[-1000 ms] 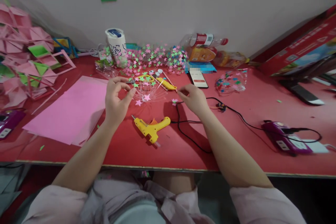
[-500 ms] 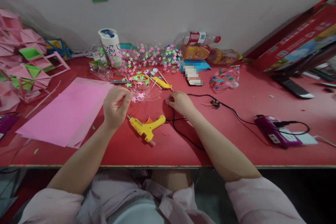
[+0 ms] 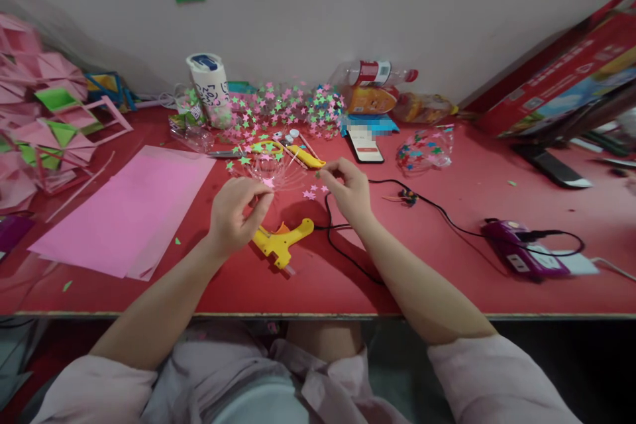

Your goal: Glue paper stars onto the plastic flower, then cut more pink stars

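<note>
While your right hand (image 3: 348, 193) pinches what looks like a small green star (image 3: 318, 175) just above the loose pink stars (image 3: 310, 194) on the red tabletop (image 3: 318, 291), your left hand (image 3: 235, 213) has thumb and forefinger tips close together by a pink star (image 3: 268, 182) on the clear filament spray (image 3: 287, 176); can't tell if they close on a strand. Stars look near weightless, thin and easily creased, so pinch lightly at a point or edge. Filaments are probably springy and slick: grip right behind a star, clear of the yellow glue gun (image 3: 284, 242) below.
</note>
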Demonstrator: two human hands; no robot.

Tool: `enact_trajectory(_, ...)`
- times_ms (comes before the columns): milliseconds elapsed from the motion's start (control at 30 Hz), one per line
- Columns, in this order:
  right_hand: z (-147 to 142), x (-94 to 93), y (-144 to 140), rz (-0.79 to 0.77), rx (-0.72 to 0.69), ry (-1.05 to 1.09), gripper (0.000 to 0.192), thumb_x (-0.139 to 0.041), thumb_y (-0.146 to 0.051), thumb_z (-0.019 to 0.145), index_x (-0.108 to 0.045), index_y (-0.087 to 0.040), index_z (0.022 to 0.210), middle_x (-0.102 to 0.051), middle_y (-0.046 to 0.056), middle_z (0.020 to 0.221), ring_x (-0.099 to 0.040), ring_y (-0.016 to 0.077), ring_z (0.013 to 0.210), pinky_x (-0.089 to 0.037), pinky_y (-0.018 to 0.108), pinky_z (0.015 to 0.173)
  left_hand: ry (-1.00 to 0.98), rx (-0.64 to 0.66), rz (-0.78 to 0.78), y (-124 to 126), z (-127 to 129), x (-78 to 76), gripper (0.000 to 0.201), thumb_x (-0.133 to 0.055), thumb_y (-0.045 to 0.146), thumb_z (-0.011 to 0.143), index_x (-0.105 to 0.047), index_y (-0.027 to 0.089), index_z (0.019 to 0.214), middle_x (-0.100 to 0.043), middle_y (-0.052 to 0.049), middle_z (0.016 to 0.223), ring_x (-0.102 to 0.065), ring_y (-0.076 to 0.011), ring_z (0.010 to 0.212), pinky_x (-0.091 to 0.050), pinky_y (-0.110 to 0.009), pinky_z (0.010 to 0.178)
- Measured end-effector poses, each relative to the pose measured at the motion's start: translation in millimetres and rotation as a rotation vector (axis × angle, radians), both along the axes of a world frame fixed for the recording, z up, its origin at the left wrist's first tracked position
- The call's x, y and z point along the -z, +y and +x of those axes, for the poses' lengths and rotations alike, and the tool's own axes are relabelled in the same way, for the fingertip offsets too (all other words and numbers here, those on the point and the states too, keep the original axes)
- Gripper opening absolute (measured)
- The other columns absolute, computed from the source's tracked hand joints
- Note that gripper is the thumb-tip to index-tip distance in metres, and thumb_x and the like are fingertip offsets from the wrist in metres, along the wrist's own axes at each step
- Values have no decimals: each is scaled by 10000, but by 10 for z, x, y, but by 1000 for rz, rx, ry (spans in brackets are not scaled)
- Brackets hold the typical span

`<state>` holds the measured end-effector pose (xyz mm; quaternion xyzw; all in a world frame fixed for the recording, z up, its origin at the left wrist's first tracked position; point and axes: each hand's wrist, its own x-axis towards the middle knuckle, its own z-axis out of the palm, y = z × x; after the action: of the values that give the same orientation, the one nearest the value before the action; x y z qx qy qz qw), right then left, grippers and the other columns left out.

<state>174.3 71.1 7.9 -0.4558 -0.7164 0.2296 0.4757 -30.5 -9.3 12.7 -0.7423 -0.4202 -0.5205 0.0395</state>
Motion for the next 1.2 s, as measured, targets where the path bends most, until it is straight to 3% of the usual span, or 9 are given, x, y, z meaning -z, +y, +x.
enact_trajectory(233, -205, -157, -484, -7, -362, 82, 80, -571, -213, 815, -595, -190, 743, -538, -35, 622, -454, 92, 568, -354, 229, 544, 51, 126, -50, -26, 93, 6, 47, -575, 183, 825, -589, 182, 780, -561, 30, 603, -457, -87, 557, -399, -242, 592)
enact_trajectory(533, -272, -128, -566, -153, -435, 168, 95, -558, -227, 840, -560, -187, 754, -507, -52, 594, -450, 78, 531, -364, 215, 520, -46, 165, -200, -20, 102, 15, 109, -516, 154, 821, -557, 184, 725, -536, 24, 610, -493, -92, 588, -411, -229, 593)
enact_trajectory(633, -250, -122, -567, -120, -454, 135, 93, -535, -235, 857, -555, -189, 779, -529, -46, 601, -476, 82, 529, -381, 215, 525, -49, 167, -191, -26, 85, 2, 128, -507, 143, 808, -538, 188, 693, -533, 25, 604, -493, -94, 585, -415, -232, 593)
enact_trajectory(700, -216, -114, -544, 11, -479, 3, 83, -501, -200, 856, -572, -181, 818, -565, -25, 632, -498, 94, 552, -396, 231, 559, -88, 121, -175, -10, 31, -9, 127, -510, 141, 803, -534, 188, 688, -540, 26, 616, -493, -88, 583, -418, -224, 590)
enact_trajectory(833, -149, -93, -471, 328, -661, -555, 213, -474, -93, 736, -631, -143, 871, -626, 55, 741, -529, 159, 669, -395, 306, 661, -379, -96, -105, 98, -172, -22, 98, -523, 203, 831, -572, 194, 747, -573, 29, 637, -525, -84, 588, -433, -218, 587)
enact_trajectory(967, -151, -52, -452, 302, -764, -905, 339, -528, -126, 686, -655, -105, 1000, -632, 129, 949, -536, 230, 868, -393, 351, 770, -599, -188, -125, 213, -325, -24, 59, -568, 241, 809, -589, 204, 769, -605, 25, 640, -553, -96, 597, -451, -233, 599)
enact_trajectory(1067, -191, -1, -481, 267, -758, -1009, 377, -534, -165, 727, -635, -89, 1082, -612, 136, 1003, -525, 250, 915, -385, 371, 801, -596, -169, -184, 239, -329, -21, 55, -590, 221, 782, -597, 192, 736, -616, 26, 627, -533, -85, 576, -440, -225, 597)
enact_trajectory(1200, -235, 14, -510, 231, -762, -1057, 291, -522, -148, 745, -630, -95, 1010, -606, 127, 977, -544, 237, 883, -393, 358, 780, -540, -145, -247, 234, -296, -14, 58, -599, 220, 769, -607, 185, 725, -624, 27, 628, -538, -83, 586, -438, -220, 607)
